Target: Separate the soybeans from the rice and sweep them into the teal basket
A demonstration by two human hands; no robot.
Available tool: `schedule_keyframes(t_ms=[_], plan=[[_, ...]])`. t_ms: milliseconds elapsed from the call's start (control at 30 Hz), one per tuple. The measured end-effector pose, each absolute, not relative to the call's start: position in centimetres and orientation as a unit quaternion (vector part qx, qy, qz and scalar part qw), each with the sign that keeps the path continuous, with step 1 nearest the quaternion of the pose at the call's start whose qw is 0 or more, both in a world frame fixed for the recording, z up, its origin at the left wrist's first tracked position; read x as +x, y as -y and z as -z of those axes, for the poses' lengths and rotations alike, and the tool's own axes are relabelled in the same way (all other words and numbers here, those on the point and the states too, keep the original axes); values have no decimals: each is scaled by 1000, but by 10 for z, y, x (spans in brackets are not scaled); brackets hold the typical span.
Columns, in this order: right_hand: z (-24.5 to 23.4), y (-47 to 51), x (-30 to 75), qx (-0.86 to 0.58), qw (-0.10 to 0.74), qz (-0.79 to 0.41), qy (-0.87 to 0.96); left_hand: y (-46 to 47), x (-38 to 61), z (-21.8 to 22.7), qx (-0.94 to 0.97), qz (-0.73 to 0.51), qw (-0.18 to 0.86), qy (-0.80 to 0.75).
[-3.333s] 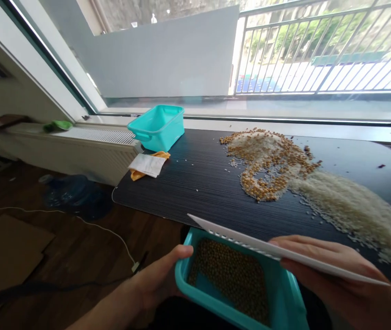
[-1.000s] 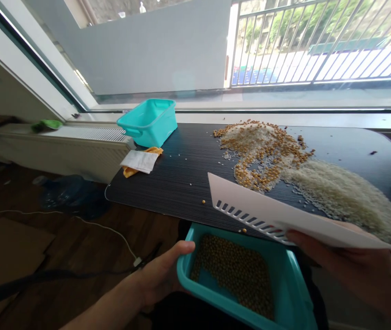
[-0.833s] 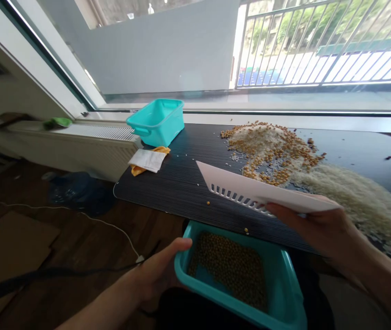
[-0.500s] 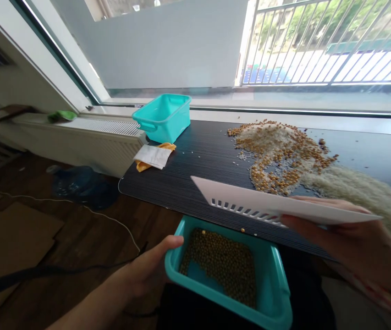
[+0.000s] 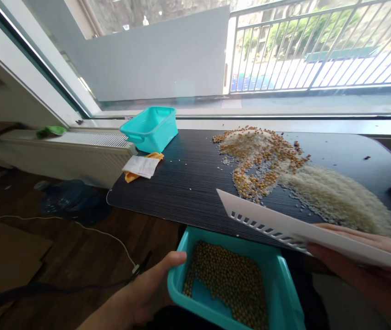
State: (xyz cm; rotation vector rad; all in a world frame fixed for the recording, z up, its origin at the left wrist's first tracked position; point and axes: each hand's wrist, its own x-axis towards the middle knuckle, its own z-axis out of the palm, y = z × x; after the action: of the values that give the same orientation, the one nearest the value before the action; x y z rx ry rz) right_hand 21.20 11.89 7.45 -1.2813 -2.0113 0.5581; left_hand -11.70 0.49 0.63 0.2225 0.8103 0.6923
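Observation:
My left hand [image 5: 149,286] grips the left rim of a teal plastic tub [image 5: 289,279], its thumb over the edge. Inside the tub lies a layer of yellowish-brown round beans [image 5: 231,275], with bare bottom showing near the front. The tub is at the table's near edge. In my right hand [image 5: 363,275] is a thin white slotted plastic sheet [image 5: 274,217], pinched between thumb and fingers and tilted above the table edge. Beyond it, a heap of beans mixed with white rice [image 5: 253,156] spreads over the table, and a pile of rice [image 5: 346,197] lies to its right.
A second teal tub [image 5: 156,130] stands at the table's far left corner. Near it lies a folded white and orange cloth [image 5: 142,166]. The dark table [image 5: 188,201] runs along a window. Left of it are a radiator [image 5: 88,153], a large plastic bottle [image 5: 73,201] and a white cable [image 5: 109,237].
My right hand has moved the slotted sheet rightward and down, away from above the tub. A few grains at the table edge by the tub are gone. The whole view has shifted slightly.

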Motion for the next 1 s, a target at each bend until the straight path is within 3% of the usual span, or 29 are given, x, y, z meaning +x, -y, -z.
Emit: schedule_keyframes(t_ms=[100,300,467,600,800,1000], plan=[[-70,-127,219,-464,336,-270,774,-5,-109,-4,113,-321,864,-371],[-63,-144,252,-645,346,-272,625,-11,-98,-3,121,-305,867,-374],[-75,-156,252,-730,352,-233,537,-13,-93,-31,119,-286,871,-381],[-71,-169,234,-712,403,-178,547,-14,-92,-36,108,-298,861,-397],[-62,-171,219,-679,377,-144,613,-16,-94,0,97,-266,872,-400],[-63,-169,210,-683,355,-183,612,-8,-102,-13,172,-287,873,-355]])
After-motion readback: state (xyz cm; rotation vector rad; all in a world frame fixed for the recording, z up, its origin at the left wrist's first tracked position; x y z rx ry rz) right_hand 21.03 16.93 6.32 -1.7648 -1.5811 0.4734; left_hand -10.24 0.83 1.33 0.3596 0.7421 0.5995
